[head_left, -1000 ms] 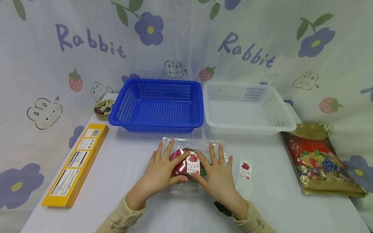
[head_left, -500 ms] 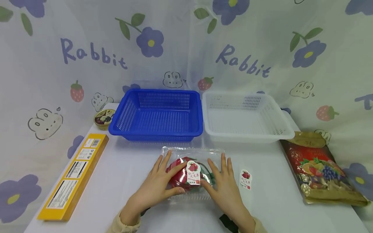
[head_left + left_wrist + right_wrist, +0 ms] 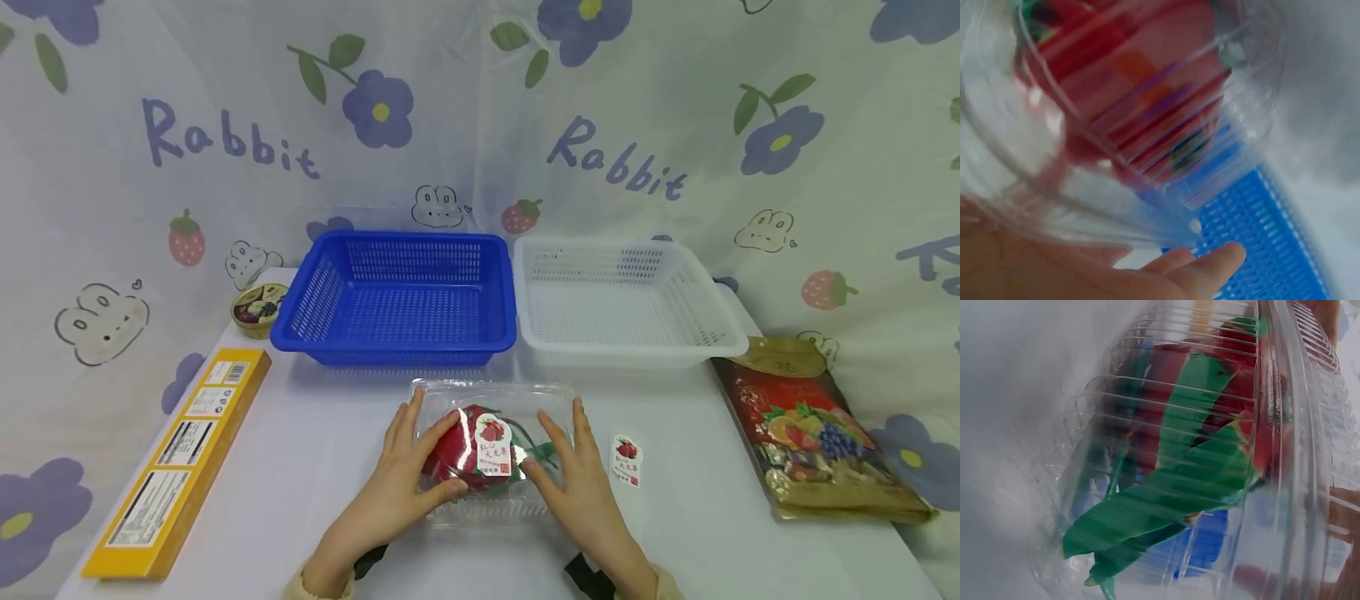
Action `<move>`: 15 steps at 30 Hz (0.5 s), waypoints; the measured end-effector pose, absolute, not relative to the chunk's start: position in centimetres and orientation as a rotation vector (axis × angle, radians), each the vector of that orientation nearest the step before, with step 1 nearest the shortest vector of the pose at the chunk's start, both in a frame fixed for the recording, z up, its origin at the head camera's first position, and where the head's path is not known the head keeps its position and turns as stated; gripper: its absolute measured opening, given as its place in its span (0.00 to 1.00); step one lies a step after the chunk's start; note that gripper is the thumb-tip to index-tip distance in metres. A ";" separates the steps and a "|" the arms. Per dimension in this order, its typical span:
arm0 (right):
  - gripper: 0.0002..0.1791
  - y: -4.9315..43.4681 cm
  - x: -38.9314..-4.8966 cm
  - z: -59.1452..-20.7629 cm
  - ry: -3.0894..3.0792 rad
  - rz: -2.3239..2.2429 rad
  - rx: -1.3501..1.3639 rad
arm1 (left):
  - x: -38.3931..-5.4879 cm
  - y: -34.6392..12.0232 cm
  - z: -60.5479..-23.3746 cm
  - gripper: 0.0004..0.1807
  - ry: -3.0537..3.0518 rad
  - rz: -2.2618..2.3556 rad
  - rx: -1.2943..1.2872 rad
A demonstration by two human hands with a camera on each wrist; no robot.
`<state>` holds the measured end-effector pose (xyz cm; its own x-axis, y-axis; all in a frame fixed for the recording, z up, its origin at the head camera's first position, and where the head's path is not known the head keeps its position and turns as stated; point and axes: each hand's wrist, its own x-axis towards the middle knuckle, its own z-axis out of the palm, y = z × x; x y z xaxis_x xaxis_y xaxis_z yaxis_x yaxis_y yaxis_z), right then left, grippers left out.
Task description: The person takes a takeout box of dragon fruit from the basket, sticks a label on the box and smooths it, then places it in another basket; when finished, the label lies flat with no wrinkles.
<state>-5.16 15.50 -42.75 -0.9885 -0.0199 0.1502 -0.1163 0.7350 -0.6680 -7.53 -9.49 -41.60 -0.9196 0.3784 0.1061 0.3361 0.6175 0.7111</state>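
A clear plastic clamshell box [image 3: 502, 505] lies in front of me with a red dragon fruit [image 3: 454, 448] inside. Green leaf-like tips [image 3: 1166, 487] show through its ribbed wall in the right wrist view. On the lid sits a white sticker [image 3: 492, 447] with a red fruit picture. My left hand [image 3: 397, 475] rests along the box's left side, fingers stretched toward the far rim and thumb over the near part. At the right side my right hand [image 3: 585, 479] touches the box with spread fingers. The left wrist view shows left fingers [image 3: 1210, 265] extended beside the box's rim.
Beyond the box stand a blue basket [image 3: 393, 346] and a white basket [image 3: 630, 350], side by side. A similar sticker [image 3: 627, 460] lies right of the box. A yellow carton [image 3: 176, 462] and round tin [image 3: 258, 310] lie left; a red-gold bag [image 3: 817, 433] lies right.
Both hands have slid outward from over the lid to the box's sides, uncovering more of the fruit and sticker. The head view has tilted up slightly.
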 end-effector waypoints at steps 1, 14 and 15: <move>0.35 15.6 -5.2 -42.8 -2.796 1.097 0.104 | -7.5 -9.4 -41.7 0.43 2.772 1.226 0.609; 0.36 16.0 -4.6 -43.6 -2.729 1.317 0.017 | -6.8 -9.2 -43.3 0.51 2.712 1.498 0.423; 0.36 16.0 -4.6 -43.7 -2.721 1.324 0.011 | -6.7 -9.1 -43.5 0.52 2.712 1.523 0.408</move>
